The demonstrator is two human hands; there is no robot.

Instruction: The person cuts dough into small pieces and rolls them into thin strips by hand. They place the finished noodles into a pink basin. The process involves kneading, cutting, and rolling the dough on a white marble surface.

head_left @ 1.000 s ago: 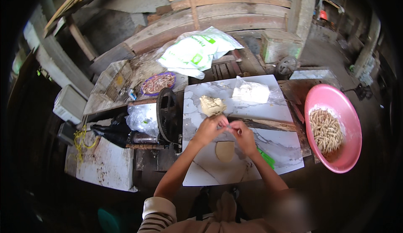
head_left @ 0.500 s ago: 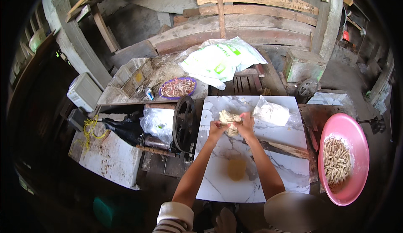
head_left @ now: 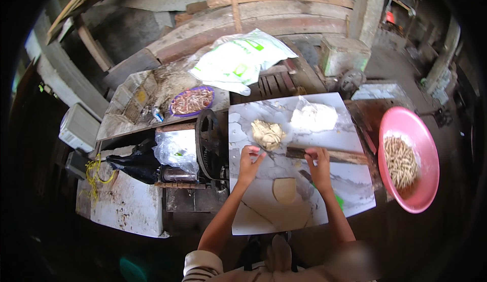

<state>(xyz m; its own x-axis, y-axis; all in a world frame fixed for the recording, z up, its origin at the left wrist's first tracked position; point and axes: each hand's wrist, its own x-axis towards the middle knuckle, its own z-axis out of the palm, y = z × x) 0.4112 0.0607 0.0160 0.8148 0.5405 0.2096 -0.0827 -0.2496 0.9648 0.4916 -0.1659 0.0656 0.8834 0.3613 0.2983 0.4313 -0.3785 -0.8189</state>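
On the white marble-patterned board (head_left: 258,198), my left hand (head_left: 250,160) is open just below a lump of pale dough (head_left: 268,134), fingers curved and apart. My right hand (head_left: 318,165) has its fingers curled in a pinch over a weathered wooden bar (head_left: 347,156); what they hold, if anything, is hidden. A flat tan piece (head_left: 284,189) lies between my forearms. A grey-bladed tool with a green handle (head_left: 339,202) is partly hidden under my right arm. A clear bag of white powder (head_left: 313,118) rests at the back of the board.
Right stands a pink tub (head_left: 430,160) of pale finger-shaped pieces. Left is a machine with a black wheel (head_left: 205,145) and plastic-covered roller. Behind are a purple-rimmed bowl (head_left: 192,102) of pinkish scraps, a wire basket (head_left: 129,99), white sacks (head_left: 238,61) and a metal box (head_left: 344,56).
My hands were together on the dough lump half a second ago; now they have parted and come down toward me, off the lump. The whole view has also shifted slightly.
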